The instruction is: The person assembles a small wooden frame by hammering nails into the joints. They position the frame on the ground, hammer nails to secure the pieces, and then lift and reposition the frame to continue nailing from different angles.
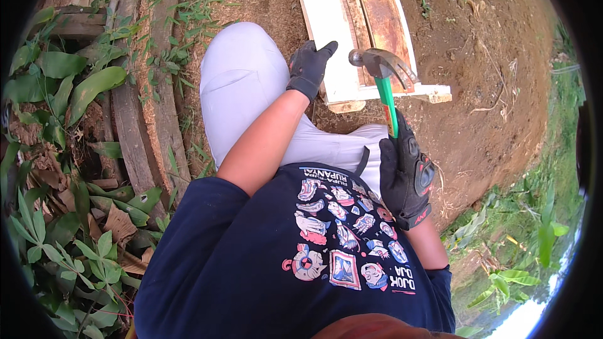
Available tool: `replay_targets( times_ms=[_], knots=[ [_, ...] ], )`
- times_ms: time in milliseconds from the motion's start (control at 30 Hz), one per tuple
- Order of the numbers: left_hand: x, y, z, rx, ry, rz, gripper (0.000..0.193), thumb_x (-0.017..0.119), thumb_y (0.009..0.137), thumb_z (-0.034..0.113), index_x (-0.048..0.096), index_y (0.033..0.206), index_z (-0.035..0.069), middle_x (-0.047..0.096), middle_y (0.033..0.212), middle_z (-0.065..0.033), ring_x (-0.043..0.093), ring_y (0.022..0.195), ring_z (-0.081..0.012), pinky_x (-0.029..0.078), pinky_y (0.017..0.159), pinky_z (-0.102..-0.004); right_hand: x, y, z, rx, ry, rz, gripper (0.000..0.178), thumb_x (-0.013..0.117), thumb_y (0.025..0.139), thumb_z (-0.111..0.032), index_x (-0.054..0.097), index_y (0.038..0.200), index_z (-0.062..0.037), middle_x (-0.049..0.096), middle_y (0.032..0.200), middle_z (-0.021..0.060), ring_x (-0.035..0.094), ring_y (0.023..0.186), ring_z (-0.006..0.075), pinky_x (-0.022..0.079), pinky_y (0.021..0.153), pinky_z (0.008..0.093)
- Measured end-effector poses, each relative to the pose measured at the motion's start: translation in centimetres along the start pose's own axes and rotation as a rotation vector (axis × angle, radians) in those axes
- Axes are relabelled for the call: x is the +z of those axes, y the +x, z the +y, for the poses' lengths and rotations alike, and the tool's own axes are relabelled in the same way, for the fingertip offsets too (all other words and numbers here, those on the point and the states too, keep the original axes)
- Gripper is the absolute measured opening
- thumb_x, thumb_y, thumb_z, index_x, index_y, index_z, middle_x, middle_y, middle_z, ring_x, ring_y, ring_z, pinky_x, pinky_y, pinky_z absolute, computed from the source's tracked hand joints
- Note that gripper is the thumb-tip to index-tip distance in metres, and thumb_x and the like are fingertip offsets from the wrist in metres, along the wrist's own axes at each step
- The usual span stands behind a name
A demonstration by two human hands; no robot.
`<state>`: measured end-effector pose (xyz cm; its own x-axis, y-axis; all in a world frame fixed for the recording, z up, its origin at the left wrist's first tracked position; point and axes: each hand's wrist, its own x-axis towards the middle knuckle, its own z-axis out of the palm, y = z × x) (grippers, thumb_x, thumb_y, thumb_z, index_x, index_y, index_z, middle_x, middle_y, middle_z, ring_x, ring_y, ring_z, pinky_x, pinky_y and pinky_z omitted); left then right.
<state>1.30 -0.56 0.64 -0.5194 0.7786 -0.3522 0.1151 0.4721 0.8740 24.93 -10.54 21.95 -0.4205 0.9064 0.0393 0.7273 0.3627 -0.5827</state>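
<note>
In its black glove, my right hand [405,179] grips a claw hammer by its green handle [387,108]. The hammer's metal head [382,66] is over the near end of a wooden panel [339,37], made of pale planks and a brown, stained one. A short crosspiece [411,93] runs along that near end. My left hand [308,70], gloved in black too, is at the panel's left edge beside my knee. One digit reaches over the pale plank while the others curl at the edge, partly hidden. Whether a nail is under the hammer cannot be made out.
Weathered beams [135,88] lie on the left among sawdust and broad-leaved plants [69,94]. Bare brown soil [477,88] slopes away on the right, with grass [521,213] beyond it. My bent leg [242,69] is close beside the panel.
</note>
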Motion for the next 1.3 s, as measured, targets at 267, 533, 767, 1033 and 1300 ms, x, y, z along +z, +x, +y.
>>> replay_targets(
  times_ms=[267,533,767,1033,1300],
  knots=[
    [-0.4,-0.5,0.3,-0.05,0.027,-0.02,0.06,0.076,0.088,0.056,0.077,0.115,0.002,0.077,0.114,-0.0228,0.07,0.112,-0.0406,0.05,0.101,-0.0488,-1.9,0.9,-1.1,0.0,-0.041,-0.084,0.049,0.06,0.106,-0.013,0.053,0.154,-0.0051,0.074,0.119,0.0252,0.077,0.093,0.0391,0.06,0.079,0.0478],
    [-0.8,-0.5,0.7,-0.064,0.007,-0.112,0.067,0.074,0.089,0.059,0.074,0.122,0.0,0.074,0.122,-0.0255,0.067,0.119,-0.0421,0.049,0.104,-0.0496,0.2,1.1,1.3,0.03,-0.208,-0.332,0.05,0.064,0.104,-0.013,0.054,0.153,-0.0087,0.075,0.116,0.0233,0.076,0.089,0.0387,0.059,0.073,0.0459],
    [0.1,0.7,-0.6,-0.05,0.084,-0.112,0.074,0.071,0.089,0.062,0.071,0.125,-0.003,0.072,0.126,-0.0265,0.065,0.122,-0.0434,0.047,0.108,-0.0487,1.5,-0.5,1.6,-0.081,-0.116,-0.037,0.052,0.063,0.104,-0.014,0.053,0.154,-0.0058,0.073,0.12,0.0255,0.076,0.085,0.0403,0.06,0.074,0.0477],
    [0.3,0.9,-1.4,-0.028,0.062,-0.083,0.077,0.071,0.088,0.065,0.071,0.124,-0.003,0.072,0.124,-0.0274,0.064,0.122,-0.0447,0.045,0.11,-0.0503,0.0,0.0,0.3,0.042,0.029,0.099,0.048,0.06,0.105,-0.013,0.053,0.151,0.0008,0.072,0.12,0.0257,0.075,0.089,0.0388,0.059,0.078,0.0455],
    [-0.2,0.1,-0.1,-0.082,0.038,-0.093,0.072,0.073,0.087,0.063,0.074,0.117,-0.003,0.073,0.123,-0.026,0.064,0.123,-0.0434,0.046,0.108,-0.0497,1.7,-0.5,2.6,-0.067,-0.224,-0.139,0.051,0.064,0.104,-0.017,0.054,0.154,-0.009,0.076,0.105,0.0214,0.075,0.084,0.0373,0.059,0.073,0.045]
  ],
)
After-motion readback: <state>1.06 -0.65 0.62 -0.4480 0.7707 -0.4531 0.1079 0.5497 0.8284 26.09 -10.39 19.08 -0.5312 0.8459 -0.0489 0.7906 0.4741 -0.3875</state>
